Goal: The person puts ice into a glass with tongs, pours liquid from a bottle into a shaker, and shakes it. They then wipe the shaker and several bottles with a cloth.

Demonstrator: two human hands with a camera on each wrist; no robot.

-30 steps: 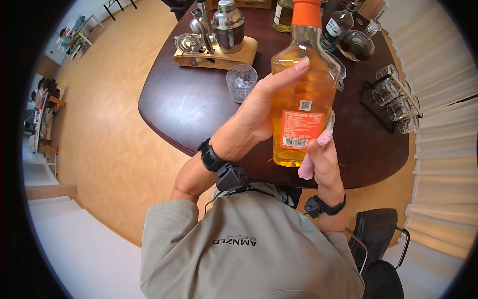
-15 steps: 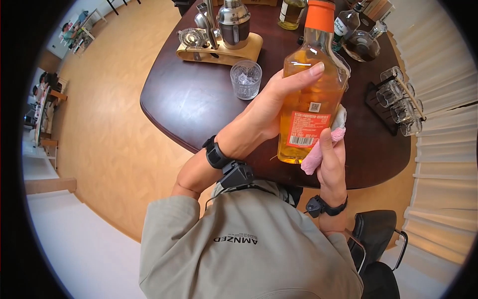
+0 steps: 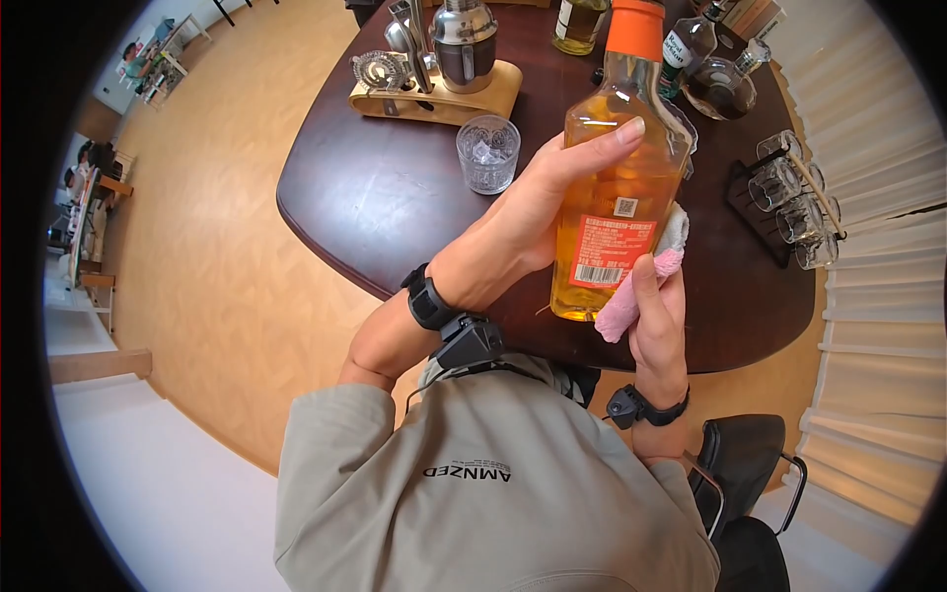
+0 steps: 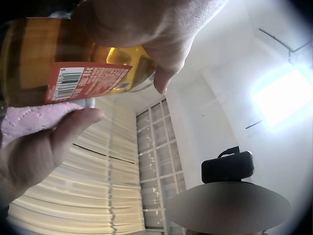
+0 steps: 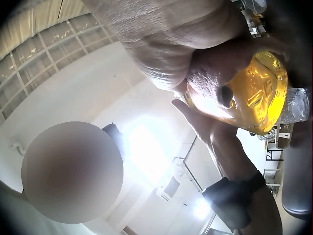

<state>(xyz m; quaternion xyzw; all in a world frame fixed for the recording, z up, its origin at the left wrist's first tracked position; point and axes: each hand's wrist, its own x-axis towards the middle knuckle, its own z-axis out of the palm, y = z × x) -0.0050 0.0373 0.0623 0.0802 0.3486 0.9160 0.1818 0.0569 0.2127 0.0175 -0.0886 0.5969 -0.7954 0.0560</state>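
A bottle of amber liquid with an orange cap (image 3: 634, 32) and orange-red back label (image 3: 612, 252) is held up over the table's near part, leaning slightly right. Wrapped round its left side, my left hand (image 3: 533, 212) grips it, thumb across the glass. Low on the bottle's right side, my right hand (image 3: 659, 316) pinches a pink cloth (image 3: 641, 292) against it. The left wrist view shows the cloth (image 4: 39, 119) between my right thumb and the bottle (image 4: 34, 58). In the right wrist view, my right hand (image 5: 181, 41) hides much of the bottle (image 5: 264, 93).
A patterned glass with ice (image 3: 488, 155) stands left of the bottle, near a wooden stand (image 3: 493, 99) with a shaker (image 3: 464, 44) and bar tools. Other bottles (image 3: 720, 89) stand behind; a rack of glasses (image 3: 799, 202) is at the right. A black chair (image 3: 740, 454) stands near right.
Both hands have moved slightly right with the bottle and cloth, and the bottle's cap end has tipped a little right. Over the last half second hardly anything has moved.
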